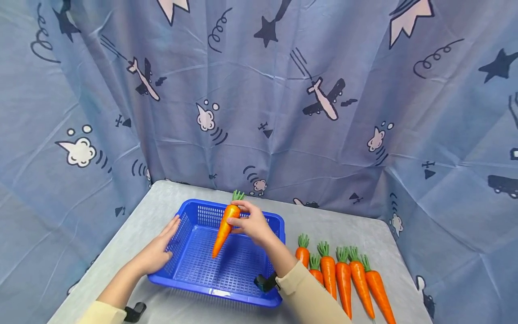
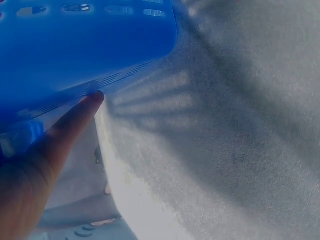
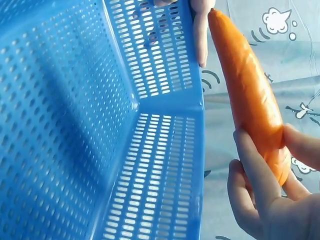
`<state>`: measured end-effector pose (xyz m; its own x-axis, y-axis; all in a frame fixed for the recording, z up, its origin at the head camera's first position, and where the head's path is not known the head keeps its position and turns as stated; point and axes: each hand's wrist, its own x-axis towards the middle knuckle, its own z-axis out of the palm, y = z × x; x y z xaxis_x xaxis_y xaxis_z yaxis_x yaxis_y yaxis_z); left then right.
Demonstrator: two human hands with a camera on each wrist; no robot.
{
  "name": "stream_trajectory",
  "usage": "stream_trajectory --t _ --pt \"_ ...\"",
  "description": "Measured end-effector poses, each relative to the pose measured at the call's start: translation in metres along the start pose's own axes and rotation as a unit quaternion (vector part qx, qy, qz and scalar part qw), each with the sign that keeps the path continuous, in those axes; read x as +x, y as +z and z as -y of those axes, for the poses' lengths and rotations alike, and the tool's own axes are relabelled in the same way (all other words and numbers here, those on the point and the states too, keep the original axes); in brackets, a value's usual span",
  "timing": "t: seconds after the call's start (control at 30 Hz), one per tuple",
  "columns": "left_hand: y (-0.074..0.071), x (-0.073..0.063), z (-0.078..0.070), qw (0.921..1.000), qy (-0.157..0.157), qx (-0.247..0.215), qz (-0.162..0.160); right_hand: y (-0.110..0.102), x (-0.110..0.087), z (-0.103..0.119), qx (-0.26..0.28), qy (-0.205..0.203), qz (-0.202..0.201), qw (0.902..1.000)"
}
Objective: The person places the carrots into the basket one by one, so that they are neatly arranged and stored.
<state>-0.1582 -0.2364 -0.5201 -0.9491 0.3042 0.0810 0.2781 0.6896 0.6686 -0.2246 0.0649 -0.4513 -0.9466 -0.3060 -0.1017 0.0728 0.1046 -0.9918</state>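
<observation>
My right hand [image 1: 252, 222] pinches a carrot [image 1: 224, 229] near its thick top, fingers and thumb on either side. Held over the blue plastic basket [image 1: 218, 294], the carrot slants with its green stems up and its tip down to the left. In the right wrist view the carrot [image 3: 250, 80] appears beside the basket's rim [image 3: 201, 150]. My left hand [image 1: 155, 252] rests against the basket's left side, its fingers stretched along the rim. One finger [image 2: 75, 120] touches the basket's edge in the left wrist view.
Several more carrots [image 1: 344, 279] with green stems lie side by side on the grey table [image 1: 388, 243], right of the basket; my right sleeve [image 1: 311, 294] partly hides some. A blue patterned curtain [image 1: 259, 112] hangs behind the table and along both sides.
</observation>
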Motion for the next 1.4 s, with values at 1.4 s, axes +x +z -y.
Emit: stream_trajectory --t 1.4 --pt "-0.003 0.000 -0.003 0.9994 -0.020 0.001 0.027 0.086 0.034 -0.036 0.007 0.063 0.067 0.9958"
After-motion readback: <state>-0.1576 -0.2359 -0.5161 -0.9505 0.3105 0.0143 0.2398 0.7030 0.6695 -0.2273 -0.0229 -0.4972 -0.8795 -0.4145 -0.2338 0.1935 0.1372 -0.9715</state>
